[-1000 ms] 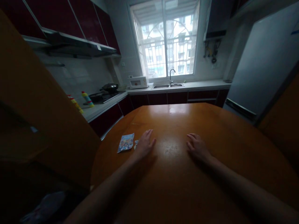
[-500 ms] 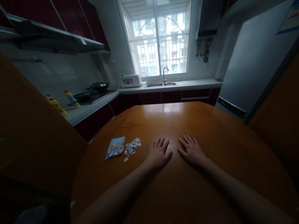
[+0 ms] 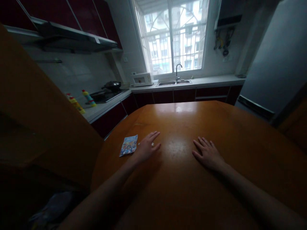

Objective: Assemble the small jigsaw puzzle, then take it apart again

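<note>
My left hand (image 3: 146, 146) is over the pile of jigsaw puzzle pieces, fingers stretched out and thumb apart. Most of the pile is hidden beneath it; only a few bits of the puzzle pieces (image 3: 152, 144) peek out between finger and thumb. Whether the palm touches them I cannot tell. Just left of this hand lies a blue picture sheet (image 3: 129, 145), flat and slightly creased. On the right side, my right hand (image 3: 207, 153) rests palm down on the wooden table (image 3: 177, 179), its fingers spread and nothing held.
Beyond the table's far edge runs a counter with a sink (image 3: 174, 82), a white microwave (image 3: 142, 79) and a wok (image 3: 112, 85) on the stove. Yellow bottles (image 3: 88, 97) stand at the left. A fridge (image 3: 271, 64) is on the right.
From half a second ago, my left hand has gone left from the table's middle onto the puzzle pieces, covering them. My hands are further apart. The camera view has shifted too.
</note>
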A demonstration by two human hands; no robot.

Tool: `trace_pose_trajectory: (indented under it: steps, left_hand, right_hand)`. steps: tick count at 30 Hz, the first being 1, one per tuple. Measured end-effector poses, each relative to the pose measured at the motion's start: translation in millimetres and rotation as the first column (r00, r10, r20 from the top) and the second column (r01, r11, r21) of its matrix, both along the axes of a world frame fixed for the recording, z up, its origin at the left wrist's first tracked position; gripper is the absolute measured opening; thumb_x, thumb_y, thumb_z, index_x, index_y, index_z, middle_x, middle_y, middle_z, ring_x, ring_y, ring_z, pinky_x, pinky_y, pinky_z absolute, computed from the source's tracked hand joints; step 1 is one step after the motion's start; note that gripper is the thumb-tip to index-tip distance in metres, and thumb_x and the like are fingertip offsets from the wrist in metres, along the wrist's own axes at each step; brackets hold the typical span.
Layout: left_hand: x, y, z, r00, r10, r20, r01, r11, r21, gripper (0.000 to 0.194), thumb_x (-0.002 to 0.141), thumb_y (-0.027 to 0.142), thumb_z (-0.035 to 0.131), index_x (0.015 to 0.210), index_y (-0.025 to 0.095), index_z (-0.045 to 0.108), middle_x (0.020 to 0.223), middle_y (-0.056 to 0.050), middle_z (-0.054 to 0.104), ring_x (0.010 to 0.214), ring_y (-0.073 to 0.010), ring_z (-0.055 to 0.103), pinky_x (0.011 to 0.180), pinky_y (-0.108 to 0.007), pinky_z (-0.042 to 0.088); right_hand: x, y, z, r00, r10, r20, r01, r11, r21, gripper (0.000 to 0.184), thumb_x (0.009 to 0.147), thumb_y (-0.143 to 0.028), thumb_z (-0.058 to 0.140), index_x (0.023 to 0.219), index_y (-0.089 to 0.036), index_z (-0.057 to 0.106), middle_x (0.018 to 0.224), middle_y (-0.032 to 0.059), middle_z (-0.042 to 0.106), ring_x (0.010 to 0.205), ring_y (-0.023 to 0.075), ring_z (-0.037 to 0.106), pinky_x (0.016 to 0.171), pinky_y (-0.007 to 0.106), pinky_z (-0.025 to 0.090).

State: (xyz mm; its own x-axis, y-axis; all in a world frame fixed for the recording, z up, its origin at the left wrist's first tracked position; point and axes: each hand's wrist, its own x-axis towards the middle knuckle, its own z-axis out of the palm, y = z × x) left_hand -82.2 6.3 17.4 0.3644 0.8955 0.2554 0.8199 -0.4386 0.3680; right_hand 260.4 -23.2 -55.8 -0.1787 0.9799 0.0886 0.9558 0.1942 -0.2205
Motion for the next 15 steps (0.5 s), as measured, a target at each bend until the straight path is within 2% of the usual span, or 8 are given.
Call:
trace_pose_trajectory:
  steps: [2,4,7,9,10,13,15]
  left_hand:
    - [-50,3,0.8,0.996,0.083,-0.026,-0.083,0.996,0.016,0.069,0.089,0.05,0.055,0.147,0.014,0.05,0.154,-0.014,0.048,0.146,-0.0304,0.042,0.123,-0.049,0.031]
    - [-98,3,-3.3,0.992,0.118,-0.052,-0.119,0.993,-0.012,0.074,0.083,0.053,0.058,0.145,0.013,0.051,0.152,-0.015,0.051,0.143,-0.0319,0.046,0.122,-0.05,0.033]
    - [-146,-4,-13.6,0.978,0.193,-0.082,-0.198,0.978,-0.064,0.082,0.078,0.054,0.059,0.146,0.01,0.05,0.154,-0.016,0.049,0.143,-0.0336,0.045,0.122,-0.049,0.033]
    - [-162,-10,-20.4,0.97,0.217,-0.114,-0.232,0.961,-0.147,0.084,0.074,0.049,0.061,0.147,0.007,0.05,0.153,-0.018,0.049,0.141,-0.0349,0.049,0.121,-0.049,0.035]
    - [-165,-12,-23.1,0.971,0.201,-0.126,-0.222,0.959,-0.179,0.081,0.075,0.046,0.06,0.147,0.01,0.05,0.153,-0.016,0.05,0.14,-0.0335,0.05,0.12,-0.047,0.037]
    - [-165,-14,-26.3,0.966,0.189,-0.178,-0.219,0.962,-0.161,0.064,0.081,0.04,0.054,0.14,0.016,0.06,0.151,-0.01,0.053,0.139,-0.032,0.051,0.12,-0.046,0.037]
    - [-158,-12,-22.9,0.959,0.211,-0.188,-0.235,0.965,-0.117,0.055,0.087,0.038,0.048,0.135,0.018,0.066,0.148,-0.008,0.057,0.134,-0.0312,0.055,0.117,-0.046,0.04]
  right_hand:
    - [1,0,-2.2,1.0,0.002,0.0,-0.002,1.0,0.014,0.069,0.098,-0.06,0.038,0.155,-0.022,0.043,0.166,0.0126,0.03,0.155,0.0328,0.023,0.123,0.056,0.014]
    - [1,0,-3.0,1.0,0.0,0.0,0.0,1.0,0.026,0.068,0.098,-0.059,0.038,0.155,-0.022,0.044,0.165,0.0126,0.032,0.154,0.0327,0.024,0.123,0.056,0.015]
    - [0,0,-3.3,1.0,0.001,-0.007,0.0,0.999,0.037,0.067,0.098,-0.058,0.039,0.154,-0.022,0.045,0.165,0.0126,0.033,0.154,0.033,0.025,0.123,0.056,0.017]
    - [1,-1,-3.9,1.0,0.005,-0.018,-0.004,0.999,0.046,0.066,0.098,-0.058,0.04,0.153,-0.022,0.046,0.165,0.013,0.033,0.154,0.0334,0.026,0.123,0.057,0.017]
    - [1,-1,-4.3,1.0,0.007,-0.026,-0.005,0.999,0.053,0.066,0.098,-0.058,0.041,0.153,-0.022,0.047,0.164,0.0133,0.034,0.153,0.0336,0.026,0.123,0.057,0.017]
    - [2,-1,-4.7,0.998,0.011,-0.06,-0.006,0.997,0.081,0.065,0.097,-0.057,0.043,0.151,-0.02,0.049,0.163,0.0145,0.036,0.153,0.0343,0.028,0.123,0.058,0.018]
    - [2,-1,-3.3,0.995,0.015,-0.1,-0.005,0.995,0.101,0.062,0.097,-0.054,0.046,0.148,-0.019,0.052,0.161,0.0154,0.04,0.151,0.0353,0.03,0.122,0.059,0.02]
